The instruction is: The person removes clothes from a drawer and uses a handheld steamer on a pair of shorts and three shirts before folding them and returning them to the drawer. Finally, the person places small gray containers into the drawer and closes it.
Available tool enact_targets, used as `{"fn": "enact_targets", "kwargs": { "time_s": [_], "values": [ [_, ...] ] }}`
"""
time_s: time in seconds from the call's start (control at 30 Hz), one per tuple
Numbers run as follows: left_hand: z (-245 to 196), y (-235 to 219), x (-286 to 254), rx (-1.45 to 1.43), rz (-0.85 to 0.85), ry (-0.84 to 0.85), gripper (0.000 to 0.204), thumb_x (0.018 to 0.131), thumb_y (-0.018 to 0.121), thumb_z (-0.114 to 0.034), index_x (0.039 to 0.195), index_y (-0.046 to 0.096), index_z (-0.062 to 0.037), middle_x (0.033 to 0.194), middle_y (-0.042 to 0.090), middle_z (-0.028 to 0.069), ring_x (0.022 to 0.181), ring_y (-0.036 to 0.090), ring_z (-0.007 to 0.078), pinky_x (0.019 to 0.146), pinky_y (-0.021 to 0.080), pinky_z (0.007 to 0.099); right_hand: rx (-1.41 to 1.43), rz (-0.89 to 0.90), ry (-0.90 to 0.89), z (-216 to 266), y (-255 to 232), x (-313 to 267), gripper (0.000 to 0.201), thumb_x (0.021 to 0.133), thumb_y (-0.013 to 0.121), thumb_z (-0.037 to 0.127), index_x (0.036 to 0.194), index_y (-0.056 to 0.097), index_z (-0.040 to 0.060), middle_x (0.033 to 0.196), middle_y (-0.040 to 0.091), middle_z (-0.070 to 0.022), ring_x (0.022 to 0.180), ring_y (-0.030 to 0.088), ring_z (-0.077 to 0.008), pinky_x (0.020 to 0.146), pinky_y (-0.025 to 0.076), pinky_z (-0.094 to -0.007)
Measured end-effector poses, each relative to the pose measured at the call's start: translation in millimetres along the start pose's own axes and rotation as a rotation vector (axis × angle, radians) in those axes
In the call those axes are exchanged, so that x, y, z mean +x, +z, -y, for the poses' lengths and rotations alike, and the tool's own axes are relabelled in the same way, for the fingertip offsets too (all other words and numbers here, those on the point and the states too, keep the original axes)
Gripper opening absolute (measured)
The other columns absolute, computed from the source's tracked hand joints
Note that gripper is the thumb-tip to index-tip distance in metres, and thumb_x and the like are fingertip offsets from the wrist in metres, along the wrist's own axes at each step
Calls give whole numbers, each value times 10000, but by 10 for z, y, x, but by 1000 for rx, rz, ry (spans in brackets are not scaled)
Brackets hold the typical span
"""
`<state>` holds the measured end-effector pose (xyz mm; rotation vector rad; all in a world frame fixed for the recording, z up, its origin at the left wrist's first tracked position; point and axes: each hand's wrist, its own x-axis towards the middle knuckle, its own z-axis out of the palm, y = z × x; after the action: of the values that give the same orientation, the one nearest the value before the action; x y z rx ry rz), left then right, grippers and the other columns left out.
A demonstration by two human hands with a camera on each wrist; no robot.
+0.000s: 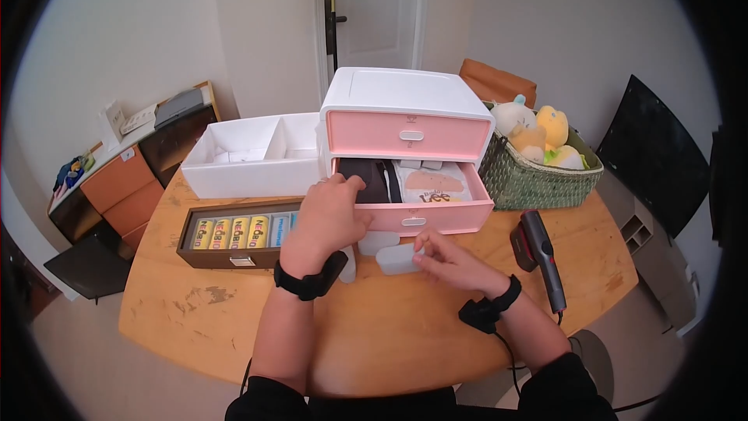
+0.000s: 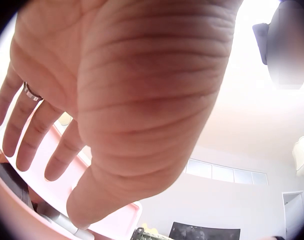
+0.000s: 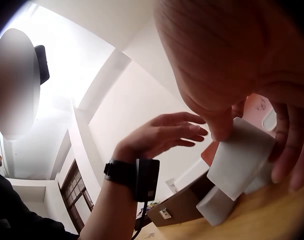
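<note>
A white and pink drawer unit (image 1: 405, 121) stands on the wooden table (image 1: 389, 327). Its lower drawer (image 1: 425, 214) is pulled out and holds a dark item, a printed packet and small white boxes. My left hand (image 1: 331, 206) rests with straight fingers on the drawer's front left corner. In the left wrist view the left hand (image 2: 117, 100) shows an open palm over the pink drawer (image 2: 47, 160). My right hand (image 1: 450, 261) grips a small white box (image 1: 399, 259) on the table in front of the drawer. Its thumb and fingers (image 3: 287, 150) pinch the white box (image 3: 239, 160). Another white box (image 3: 217, 205) lies beside it.
A white divided tray (image 1: 249, 157) sits left of the unit. In front of it lies a brown box (image 1: 234, 235) of yellow packets. A green wicker basket (image 1: 538, 179) of plush toys stands to the right, with a black hair tool (image 1: 541, 253) near the table edge.
</note>
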<state>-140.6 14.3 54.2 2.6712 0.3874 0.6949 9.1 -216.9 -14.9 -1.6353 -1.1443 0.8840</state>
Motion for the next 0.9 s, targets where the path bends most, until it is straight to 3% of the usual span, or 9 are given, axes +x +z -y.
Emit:
{"fn": "enact_targets", "kwargs": {
  "time_s": [0.07, 0.17, 0.27, 0.47, 0.57, 0.6, 0.7, 0.73, 0.9],
  "values": [
    [0, -51, -27, -50, 36, -41, 489, 795, 813, -200, 1212, 686, 23, 1092, 712, 236, 1068, 687, 408, 947, 548, 462, 6, 107, 95, -148, 93, 18, 298, 1111, 574, 297, 1334, 514, 108, 948, 586, -18, 829, 585, -99, 724, 508, -259],
    [-31, -132, -51, -103, 142, -102, 486, 809, 799, -200, 1216, 687, 42, 1088, 723, 242, 1072, 698, 398, 951, 550, 451, -165, 125, -44, 6, 149, -67, 376, 1085, 598, 266, 1416, 540, 98, 1048, 675, -96, 883, 667, -198, 796, 555, -336],
    [-17, -112, -35, -103, 181, -121, 488, 814, 789, -205, 1227, 696, 37, 1104, 718, 244, 1081, 697, 399, 958, 551, 453, -620, 35, -194, 194, 62, -142, 436, 1035, 635, 239, 1438, 576, 83, 1163, 696, -192, 958, 701, -307, 884, 559, -396],
    [24, 193, -4, 45, 15, -8, 526, 793, 802, -222, 1279, 713, -42, 1146, 689, 229, 1080, 676, 420, 969, 552, 462, -715, -461, -200, 236, -448, 341, 557, 968, 678, 325, 1452, 591, 64, 1135, 687, -251, 996, 687, -400, 961, 535, -462],
    [-27, 423, -6, 166, 58, 38, 618, 792, 837, -297, 1361, 686, -109, 1217, 666, 183, 1146, 638, 395, 1020, 509, 473, -1100, -381, -21, 275, -706, 610, 603, 956, 662, 416, 1437, 604, 57, 1220, 678, -297, 1120, 654, -456, 1034, 496, -477],
    [-87, 478, -15, 177, 56, 50, 640, 793, 842, -319, 1377, 676, -118, 1237, 658, 173, 1171, 625, 388, 1038, 491, 480, -929, -257, 126, 314, -798, 727, 709, 961, 610, 523, 1495, 550, 60, 1340, 616, -376, 1278, 571, -515, 1123, 426, -498],
    [-187, 632, 7, 226, 134, 47, 758, 776, 858, -401, 1448, 613, -150, 1292, 633, 147, 1229, 586, 356, 1078, 418, 491, -1092, -246, 159, 206, -897, 985, 885, 952, 546, 678, 1601, 436, 87, 1380, 584, -398, 1408, 451, -535, 1198, 320, -517],
    [-204, 676, 19, 241, 153, 44, 772, 770, 860, -404, 1454, 606, -154, 1290, 634, 147, 1224, 590, 353, 1072, 418, 490, -1134, -187, 248, 216, -920, 1072, 980, 937, 475, 764, 1671, 320, 133, 1458, 529, -397, 1431, 431, -543, 1250, 213, -521],
    [-154, 792, 25, 285, 137, 76, 779, 749, 868, -383, 1446, 596, -162, 1198, 668, 124, 1150, 623, 333, 1002, 425, 486, -1049, -190, 382, 108, -984, 1317, 932, 932, 567, 725, 1677, 295, 236, 1600, 274, -442, 1475, 329, -597, 1213, 294, -604]
  ]
}}
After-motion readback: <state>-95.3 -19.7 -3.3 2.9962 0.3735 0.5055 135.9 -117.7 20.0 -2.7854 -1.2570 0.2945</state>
